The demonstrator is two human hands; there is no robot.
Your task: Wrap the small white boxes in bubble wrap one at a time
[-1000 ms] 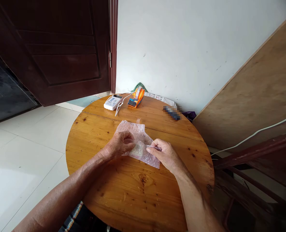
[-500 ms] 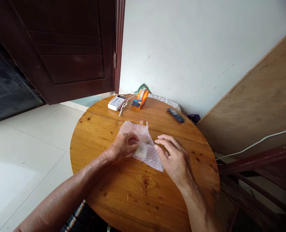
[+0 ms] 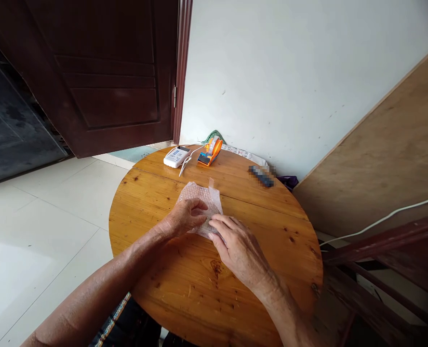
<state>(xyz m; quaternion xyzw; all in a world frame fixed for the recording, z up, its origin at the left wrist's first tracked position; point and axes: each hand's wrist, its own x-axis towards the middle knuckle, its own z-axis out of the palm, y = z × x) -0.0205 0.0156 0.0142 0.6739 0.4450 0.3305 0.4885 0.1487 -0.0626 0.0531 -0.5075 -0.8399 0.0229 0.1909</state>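
A small package in clear, pinkish bubble wrap (image 3: 195, 192) lies on the round wooden table (image 3: 185, 289), its right side folded inward. A short strip of clear tape (image 3: 211, 183) sticks up at its far edge. My left hand (image 3: 187, 217) rests on the near left part, fingers curled and thumb bent, holding the wrap down. From the right, my right hand (image 3: 237, 246) presses the folded flap with its fingertips and thumb. The two hands are close together, hiding most of what the wrap encloses.
Toward the back of the table are a white boxy device (image 3: 177, 156) with a white cable (image 3: 185, 162), an orange tape dispenser (image 3: 210, 152) and a blurred dark object (image 3: 260, 176). A dark red door (image 3: 116, 106) stands at the left; a white wall (image 3: 272, 72) rises behind.
My right hand has moved left, bringing the right side of the bubble wrap over toward the middle. My left hand stays on the wrap. The view has shifted slightly.
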